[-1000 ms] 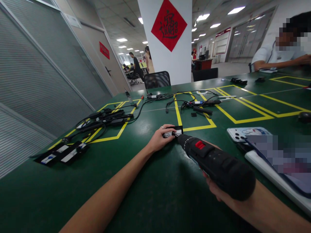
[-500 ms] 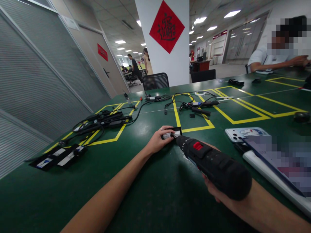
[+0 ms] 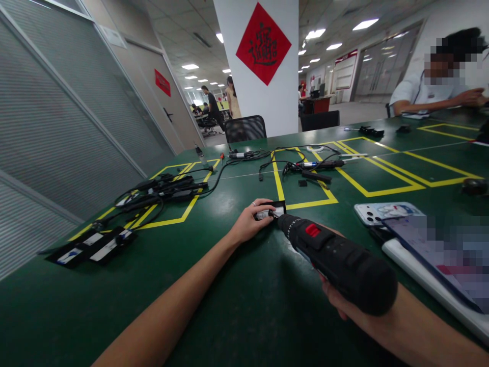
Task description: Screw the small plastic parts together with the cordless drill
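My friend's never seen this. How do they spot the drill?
Find the big green table with yellow outlines. On its near side, the right hand grips the power drill, aimed toward the left hand. Only this one has a thick black body with a red switch on top.

Green table (image 3: 214, 300) is spreading before me, yellow tape (image 3: 311, 204) marking rectangles on it. Tangled black cables (image 3: 168, 189) and flat black-and-white pieces (image 3: 105, 248) are lying at my left; at my right, a pale-backed phone (image 3: 387, 211) is resting, a dark object (image 3: 474, 186) sitting beyond, too blurred to name.
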A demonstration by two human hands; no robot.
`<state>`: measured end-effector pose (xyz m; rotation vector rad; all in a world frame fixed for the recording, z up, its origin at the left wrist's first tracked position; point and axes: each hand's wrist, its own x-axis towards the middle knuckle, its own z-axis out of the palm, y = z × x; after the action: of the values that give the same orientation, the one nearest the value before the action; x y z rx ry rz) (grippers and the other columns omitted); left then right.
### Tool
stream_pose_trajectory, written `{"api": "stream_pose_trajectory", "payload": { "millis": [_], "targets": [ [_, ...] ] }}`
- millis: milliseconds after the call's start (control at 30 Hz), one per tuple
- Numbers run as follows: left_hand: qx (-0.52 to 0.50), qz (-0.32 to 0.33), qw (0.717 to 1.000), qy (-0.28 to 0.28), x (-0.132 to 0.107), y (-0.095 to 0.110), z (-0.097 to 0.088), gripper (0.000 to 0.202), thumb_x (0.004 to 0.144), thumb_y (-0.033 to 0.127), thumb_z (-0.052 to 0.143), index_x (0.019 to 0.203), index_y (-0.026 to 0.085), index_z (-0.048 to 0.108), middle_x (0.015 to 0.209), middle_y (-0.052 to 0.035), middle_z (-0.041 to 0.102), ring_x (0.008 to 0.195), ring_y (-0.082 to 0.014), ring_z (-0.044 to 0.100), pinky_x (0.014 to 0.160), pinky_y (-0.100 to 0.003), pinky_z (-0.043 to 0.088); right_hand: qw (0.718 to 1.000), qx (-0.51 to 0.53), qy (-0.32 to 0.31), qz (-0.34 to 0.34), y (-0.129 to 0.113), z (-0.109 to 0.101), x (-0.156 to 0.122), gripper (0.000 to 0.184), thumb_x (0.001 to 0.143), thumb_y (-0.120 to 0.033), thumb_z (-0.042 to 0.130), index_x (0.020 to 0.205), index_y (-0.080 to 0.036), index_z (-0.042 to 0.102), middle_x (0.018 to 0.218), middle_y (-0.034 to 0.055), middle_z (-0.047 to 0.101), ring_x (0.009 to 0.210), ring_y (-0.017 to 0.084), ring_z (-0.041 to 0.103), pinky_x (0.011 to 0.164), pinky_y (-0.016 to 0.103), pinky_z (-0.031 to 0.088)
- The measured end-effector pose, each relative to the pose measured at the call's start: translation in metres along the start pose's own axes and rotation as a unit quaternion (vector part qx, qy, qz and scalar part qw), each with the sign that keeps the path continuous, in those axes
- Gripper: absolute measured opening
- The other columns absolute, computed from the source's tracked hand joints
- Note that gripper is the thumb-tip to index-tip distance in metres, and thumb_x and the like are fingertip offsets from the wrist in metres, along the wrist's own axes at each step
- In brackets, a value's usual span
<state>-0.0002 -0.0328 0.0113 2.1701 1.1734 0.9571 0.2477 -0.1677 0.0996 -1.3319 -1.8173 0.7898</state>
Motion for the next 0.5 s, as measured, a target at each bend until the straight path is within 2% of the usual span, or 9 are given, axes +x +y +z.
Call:
{"api": "stream_pose_trajectory", "payload": {
  "millis": [267, 500],
  "targets": [
    [0.002, 0.000, 1.000, -0.001, 0.000, 0.002, 0.000, 0.022, 0.078, 0.021, 0.056, 0.099, 0.020, 0.063, 0.121, -0.0065, 0.050, 0.114, -0.0203, 0.047, 0.103, -0.039, 0.033, 0.998, 0.053, 0.016, -0.007, 0.005, 0.011, 0.000, 0.057, 0.056, -0.019, 0.056, 0.111, -0.034, 0.055, 0.104, -0.0036, 0.068, 0.097, 0.027, 0.063, 0.074, 0.036, 0.058],
    [-0.002, -0.003, 1.000, 0.002, -0.001, 0.002, 0.000, 0.021, 0.078, 0.021, 0.056, 0.098, 0.021, 0.064, 0.121, -0.0059, 0.050, 0.113, -0.0201, 0.048, 0.103, -0.038, 0.034, 0.997, 0.074, 0.015, 0.022, 0.007, 0.013, 0.001, 0.062, 0.058, -0.017, 0.055, 0.116, -0.038, 0.054, 0.109, -0.0064, 0.066, 0.099, 0.027, 0.062, 0.075, 0.036, 0.057]
  ]
}}
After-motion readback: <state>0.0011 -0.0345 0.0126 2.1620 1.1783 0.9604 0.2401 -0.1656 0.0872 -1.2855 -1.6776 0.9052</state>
